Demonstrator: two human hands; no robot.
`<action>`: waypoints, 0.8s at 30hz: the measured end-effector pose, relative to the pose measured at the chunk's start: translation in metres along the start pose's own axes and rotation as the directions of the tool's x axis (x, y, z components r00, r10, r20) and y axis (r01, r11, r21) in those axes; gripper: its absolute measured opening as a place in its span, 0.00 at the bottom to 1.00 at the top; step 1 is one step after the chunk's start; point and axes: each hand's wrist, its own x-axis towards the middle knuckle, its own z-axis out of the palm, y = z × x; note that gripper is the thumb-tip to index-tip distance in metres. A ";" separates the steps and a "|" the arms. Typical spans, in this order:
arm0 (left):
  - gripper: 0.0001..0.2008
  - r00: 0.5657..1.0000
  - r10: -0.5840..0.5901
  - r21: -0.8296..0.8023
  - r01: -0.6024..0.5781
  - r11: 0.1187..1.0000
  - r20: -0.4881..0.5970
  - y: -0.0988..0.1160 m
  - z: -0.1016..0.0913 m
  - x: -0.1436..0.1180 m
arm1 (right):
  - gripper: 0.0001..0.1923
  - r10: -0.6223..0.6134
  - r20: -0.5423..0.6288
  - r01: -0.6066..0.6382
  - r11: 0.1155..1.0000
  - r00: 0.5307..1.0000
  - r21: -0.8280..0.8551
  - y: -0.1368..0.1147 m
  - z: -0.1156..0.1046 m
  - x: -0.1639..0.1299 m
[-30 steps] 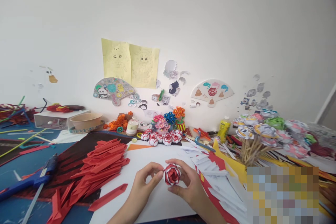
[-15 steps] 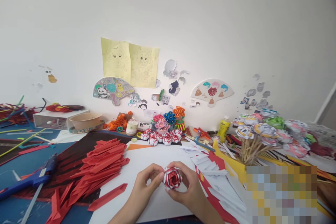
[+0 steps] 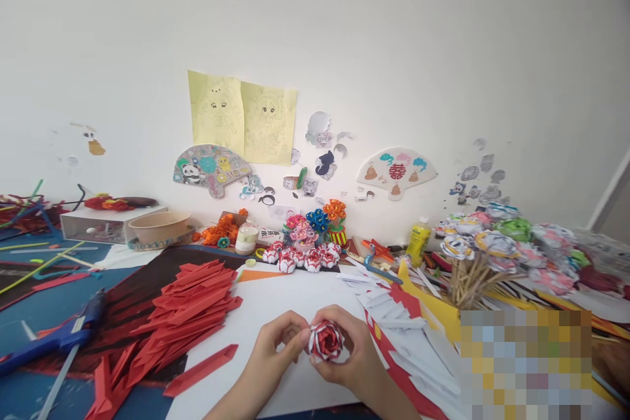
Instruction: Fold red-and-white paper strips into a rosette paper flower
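Note:
A small red and white folded paper flower (image 3: 325,340) is held between both my hands above a white sheet (image 3: 275,305). My left hand (image 3: 273,349) pinches its left side with thumb and fingertips. My right hand (image 3: 353,353) cups it from the right and below. To the left lies a heap of folded red paper strips (image 3: 189,305), with one single strip (image 3: 201,370) nearer to me. A pile of white folded strips (image 3: 403,325) lies to the right.
A blue glue gun (image 3: 54,340) lies at the left. Finished small paper flowers (image 3: 301,257), a jar (image 3: 247,237), a bowl (image 3: 160,226) and a yellow glue bottle (image 3: 418,241) stand along the wall. Paper roses on sticks (image 3: 492,249) fill the right side.
Both hands with the flower have sunk slightly lower and my left fingers have closed in tighter on its left side.

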 end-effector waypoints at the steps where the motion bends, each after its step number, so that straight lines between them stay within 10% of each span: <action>1: 0.18 1.000 -0.001 0.003 0.001 1.000 -0.001 0.000 0.000 0.000 | 0.18 -0.004 0.002 0.004 1.000 1.000 0.003 0.000 0.000 0.000; 24: 0.16 0.958 0.287 0.264 -0.272 0.925 -0.018 0.000 -0.008 -0.006 | 0.28 -0.002 0.064 -0.007 0.990 0.998 0.139 0.007 0.000 -0.002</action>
